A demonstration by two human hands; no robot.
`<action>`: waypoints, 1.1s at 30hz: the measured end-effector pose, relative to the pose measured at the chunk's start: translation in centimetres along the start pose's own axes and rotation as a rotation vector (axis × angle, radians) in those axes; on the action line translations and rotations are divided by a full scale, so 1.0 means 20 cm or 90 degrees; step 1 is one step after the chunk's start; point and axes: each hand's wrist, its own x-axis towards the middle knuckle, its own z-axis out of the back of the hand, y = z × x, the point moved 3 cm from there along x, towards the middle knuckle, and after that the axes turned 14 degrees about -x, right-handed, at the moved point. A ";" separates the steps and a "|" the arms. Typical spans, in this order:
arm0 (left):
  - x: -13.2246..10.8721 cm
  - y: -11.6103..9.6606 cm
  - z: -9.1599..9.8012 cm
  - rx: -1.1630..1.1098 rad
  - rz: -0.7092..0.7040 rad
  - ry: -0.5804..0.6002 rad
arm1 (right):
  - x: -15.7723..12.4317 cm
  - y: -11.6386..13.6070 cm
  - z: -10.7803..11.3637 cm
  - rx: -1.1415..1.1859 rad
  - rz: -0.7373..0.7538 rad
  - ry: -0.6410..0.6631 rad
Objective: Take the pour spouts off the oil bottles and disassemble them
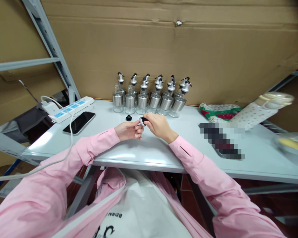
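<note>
Both hands meet over the near middle of the table around a small pourer top (pixel 142 121) with a silvery body and a black part. My left hand (pixel 129 130) pinches its silvery side between thumb and fingers. The fingers of my right hand (pixel 160 125) close on the black part. Just beyond the left fingers, a black stopper (pixel 128 117) lies on the table. Behind the hands stand glass bottles (pixel 142 100) with steel sleeves in rows. Most carry silver pourer tops with black levers; two bottles (pixel 118 99) at the front left have bare glass necks.
On the left lie a phone (pixel 79 123), a white power strip (pixel 72 108) and a cable. To the right are a patterned bottle (pixel 257 112), a red and green cloth (pixel 220 112), a blurred dark item (pixel 221 141) and a bag (pixel 293 145). Cardboard (pixel 178 53) stands behind the table.
</note>
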 end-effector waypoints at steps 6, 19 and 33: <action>0.00 0.00 0.01 0.021 -0.012 -0.005 | 0.00 0.00 -0.01 0.012 -0.016 0.020; 0.01 -0.02 0.03 0.151 -0.117 -0.041 | 0.00 0.00 -0.02 -0.009 -0.069 0.040; -0.05 -0.08 -0.04 0.720 -0.297 -0.080 | -0.01 -0.01 -0.04 0.005 -0.135 0.046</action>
